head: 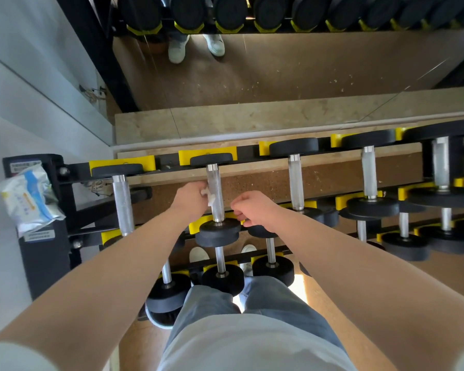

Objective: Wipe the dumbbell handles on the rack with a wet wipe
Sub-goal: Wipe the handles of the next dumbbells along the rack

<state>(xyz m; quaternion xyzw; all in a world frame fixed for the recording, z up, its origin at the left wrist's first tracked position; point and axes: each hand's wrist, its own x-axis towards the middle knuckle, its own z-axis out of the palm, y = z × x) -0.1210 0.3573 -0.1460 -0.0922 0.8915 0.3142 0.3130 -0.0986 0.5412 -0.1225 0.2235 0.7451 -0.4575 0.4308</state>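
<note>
A black rack with yellow cradles holds several black dumbbells with knurled silver handles on its top row. My left hand holds a small white wet wipe against the left side of the second handle from the left. My right hand hovers just right of that handle's near end, fingers curled, with nothing visible in it. The first handle lies to the left, and a third handle lies to the right.
A pack of wet wipes sits on the rack's left end post. Lower rows hold more dumbbells. A mirror behind the rack reflects dumbbells and white shoes. A white wall is at the left.
</note>
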